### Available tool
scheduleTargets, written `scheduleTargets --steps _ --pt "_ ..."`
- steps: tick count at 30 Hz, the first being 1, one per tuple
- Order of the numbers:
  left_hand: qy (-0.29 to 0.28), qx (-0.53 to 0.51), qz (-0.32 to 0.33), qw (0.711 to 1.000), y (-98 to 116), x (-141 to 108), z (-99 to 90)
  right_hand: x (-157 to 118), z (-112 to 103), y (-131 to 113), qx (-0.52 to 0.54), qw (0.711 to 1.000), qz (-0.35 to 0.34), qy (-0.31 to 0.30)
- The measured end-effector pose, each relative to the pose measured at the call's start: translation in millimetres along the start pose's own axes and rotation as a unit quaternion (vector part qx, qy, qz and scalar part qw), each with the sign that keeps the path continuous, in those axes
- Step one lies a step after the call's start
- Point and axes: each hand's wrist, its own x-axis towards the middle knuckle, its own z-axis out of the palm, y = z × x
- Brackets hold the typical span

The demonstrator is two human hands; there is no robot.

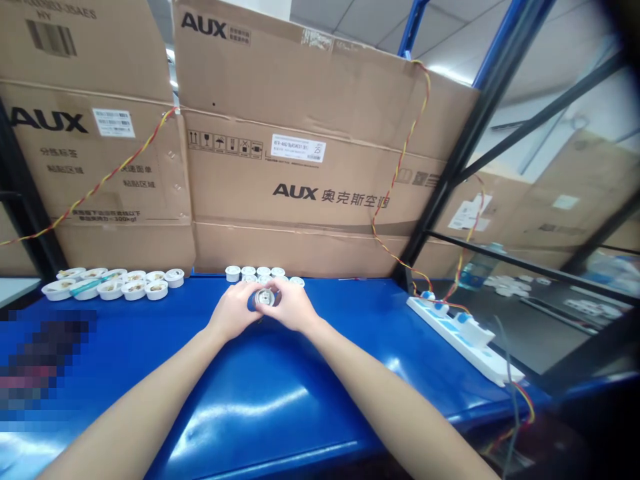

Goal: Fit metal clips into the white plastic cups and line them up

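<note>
My left hand (233, 312) and my right hand (294, 308) meet near the far side of the blue table (240, 413). Between their fingers is a small round white part (265, 299) with a metallic-looking middle, gripped from both sides. Its exact kind is too small to make out. Just beyond my hands stand several similar white round parts (233, 273) in short rows, partly hidden by my fingers.
Several white round cups (110, 289) with small pieces inside sit at the back left. Cardboard boxes (300, 233) wall off the rear. On the right lies a white power strip (465, 340) with plugs, near a black rack post (425, 220). A twisted red-yellow wire (400, 160) hangs down the cardboard.
</note>
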Motion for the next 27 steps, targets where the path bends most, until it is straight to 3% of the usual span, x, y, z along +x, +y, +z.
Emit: scheduleTargets --steps 2,5,8,11,13,16,18,20,23,27 --pt "-0.006 0.002 -0.001 1.0 -3 0 -0.4 3 -11 10 -0.099 0.994 0.041 -0.018" --pt "0.007 0.022 -0.028 0.999 -11 -1 -2.6 7 -34 36 -0.211 0.963 0.143 -0.084" --pt "0.0 0.033 -0.057 0.998 -19 -3 -4.7 7 -58 62 -0.227 0.936 0.233 -0.136" --pt "-0.002 0.037 -0.097 0.995 -29 -5 -3.0 5 -70 76 -0.266 0.906 0.305 -0.122" --pt "-0.009 0.038 -0.118 0.992 -36 -5 0.7 5 -68 75 -0.301 0.908 0.283 -0.065" --pt "-0.055 0.049 -0.117 0.99 -46 -3 8.0 6 -49 61 -0.291 0.948 0.131 0.001" --pt "-0.093 0.065 -0.115 0.987 -50 -1 12.4 6 -30 48 -0.228 0.972 0.037 -0.034" --pt "-0.112 0.077 -0.122 0.983 -52 1 15.4 4 -12 38 -0.162 0.984 -0.007 -0.076" --pt "-0.091 0.074 -0.128 0.985 -52 3 16.4 0 9 31 -0.073 0.989 -0.034 -0.122" --pt "-0.048 0.048 -0.136 0.988 -50 2 13.0 -3 18 32 0.007 0.988 -0.03 -0.149"
